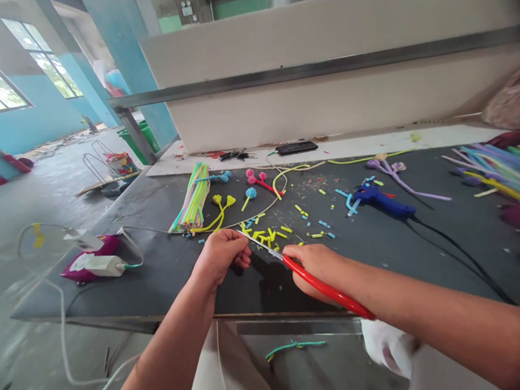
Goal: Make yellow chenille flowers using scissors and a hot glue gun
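My right hand (316, 268) grips a pair of scissors (333, 294) with long red handles, blades pointing left and away from me. At the blade tips, my left hand (224, 254) is closed in a pinch, its fingers curled; whatever it holds is too small or hidden to make out. Just beyond both hands lie many short yellow and blue cut pieces (269, 237). Behind them are a yellow forked stem (220, 206) with two tufted ends, a blue ball-topped stem (251, 194) and a red stem with pink balls (263, 183).
A bundle of pastel strips (193, 199) lies left of the cut pieces. To the right is a blue glue gun (383, 201) with a black cable. A purple power strip (90, 260) with white plugs stands left. A phone (296, 148) rests at the back below the white panel (325, 107).
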Demonstrator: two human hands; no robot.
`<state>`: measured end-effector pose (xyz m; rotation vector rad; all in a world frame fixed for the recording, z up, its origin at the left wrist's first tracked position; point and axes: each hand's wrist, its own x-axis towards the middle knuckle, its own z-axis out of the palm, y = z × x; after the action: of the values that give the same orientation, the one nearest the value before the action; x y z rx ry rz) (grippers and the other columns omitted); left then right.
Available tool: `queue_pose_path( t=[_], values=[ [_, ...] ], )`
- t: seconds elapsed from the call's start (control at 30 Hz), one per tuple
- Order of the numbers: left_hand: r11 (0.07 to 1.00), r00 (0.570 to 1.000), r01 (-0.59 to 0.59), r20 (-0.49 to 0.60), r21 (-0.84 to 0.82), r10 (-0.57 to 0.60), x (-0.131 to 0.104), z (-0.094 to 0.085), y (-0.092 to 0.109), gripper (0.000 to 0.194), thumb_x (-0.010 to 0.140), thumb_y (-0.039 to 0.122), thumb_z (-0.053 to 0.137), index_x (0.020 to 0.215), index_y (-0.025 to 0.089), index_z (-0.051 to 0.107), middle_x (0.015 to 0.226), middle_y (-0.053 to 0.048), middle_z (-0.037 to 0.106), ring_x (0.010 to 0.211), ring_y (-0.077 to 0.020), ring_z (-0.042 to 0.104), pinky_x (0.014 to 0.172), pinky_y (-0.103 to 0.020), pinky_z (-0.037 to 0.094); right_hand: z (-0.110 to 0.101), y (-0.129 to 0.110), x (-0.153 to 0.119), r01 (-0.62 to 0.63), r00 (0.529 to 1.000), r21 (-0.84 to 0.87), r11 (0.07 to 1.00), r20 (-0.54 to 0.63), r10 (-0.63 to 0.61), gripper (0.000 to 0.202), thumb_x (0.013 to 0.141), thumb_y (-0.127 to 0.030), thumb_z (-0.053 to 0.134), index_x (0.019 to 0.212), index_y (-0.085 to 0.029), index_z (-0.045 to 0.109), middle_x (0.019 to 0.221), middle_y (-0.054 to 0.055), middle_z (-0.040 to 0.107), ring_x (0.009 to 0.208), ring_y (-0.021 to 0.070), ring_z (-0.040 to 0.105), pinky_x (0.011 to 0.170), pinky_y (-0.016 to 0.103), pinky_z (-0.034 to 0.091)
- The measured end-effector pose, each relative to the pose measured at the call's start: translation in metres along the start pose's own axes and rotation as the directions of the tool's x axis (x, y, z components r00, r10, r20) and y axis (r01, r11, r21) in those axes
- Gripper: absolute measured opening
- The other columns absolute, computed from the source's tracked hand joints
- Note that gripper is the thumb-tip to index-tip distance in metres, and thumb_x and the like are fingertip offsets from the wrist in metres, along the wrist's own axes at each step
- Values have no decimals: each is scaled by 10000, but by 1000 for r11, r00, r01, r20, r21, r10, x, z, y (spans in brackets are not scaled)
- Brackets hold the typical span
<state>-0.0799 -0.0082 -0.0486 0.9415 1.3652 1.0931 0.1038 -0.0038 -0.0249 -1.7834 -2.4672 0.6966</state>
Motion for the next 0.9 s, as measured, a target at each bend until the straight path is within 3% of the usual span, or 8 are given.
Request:
queue_pose_path(
  t=[0.2,0.27,0.37,0.5,0.6,0.73,0.83,0.9],
  values=[
    [999,1000,-18,25,38,17,0,-2,-4,167,681,248,629,602,138,529,462,12,565,364,-73,517,377,-169,425,-7,-6,2,-19,999,38,999,44,17,142,601,-84,489,630,-215,538,466,-53,381,465,111,416,489,237,251],
    [998,999,-33,44,62,31,-4,-4,-3,164,689,258,624,622,146,525,481,15,564,373,-77,513,377,-179,429,-17,-6,1,-104,984,139,985,159,82,225,621,-88,447,749,-229,567,410,-66,376,386,112,413,455,230,263],
    [990,996,-78,57,117,71,-11,-10,0,152,709,283,608,675,159,529,537,22,566,397,-73,501,368,-174,408,-36,-1,-4,-260,895,395,881,442,66,414,611,-76,408,965,-243,544,404,-79,442,330,98,409,418,207,285],
    [972,993,-115,-8,204,119,-14,-24,8,166,702,318,607,706,173,527,548,42,541,387,-65,463,333,-156,337,-57,8,-14,-294,846,506,811,533,-26,452,633,-85,371,1031,-206,548,444,-46,517,336,85,417,409,199,321],
    [940,979,-156,-78,305,188,-12,-37,13,151,693,309,600,707,176,528,508,63,497,374,-61,433,337,-153,297,-65,15,-18,-263,875,574,775,481,-59,443,673,-115,395,1088,-204,517,503,-40,530,343,77,391,374,185,339],
    [817,931,-183,-171,546,323,-11,-57,15,130,695,299,553,657,179,520,482,77,438,399,-66,411,409,-173,325,-64,31,-9,-233,950,553,800,305,66,378,759,-235,435,1135,-205,452,491,-65,474,288,65,343,312,169,285],
    [684,898,-144,-196,715,395,-10,-68,12,98,692,273,522,650,184,530,532,57,487,490,-88,463,487,-188,364,-65,49,5,-158,987,396,904,71,141,275,793,-326,466,1037,-200,487,485,-70,441,312,79,373,340,192,306],
    [571,893,-106,-175,814,415,-10,-69,12,65,690,226,498,671,190,548,571,47,519,544,-101,484,538,-199,373,-66,62,16,-108,989,214,971,-77,127,249,785,-360,514,973,-196,514,515,-42,496,403,119,479,409,218,354]
  ],
)
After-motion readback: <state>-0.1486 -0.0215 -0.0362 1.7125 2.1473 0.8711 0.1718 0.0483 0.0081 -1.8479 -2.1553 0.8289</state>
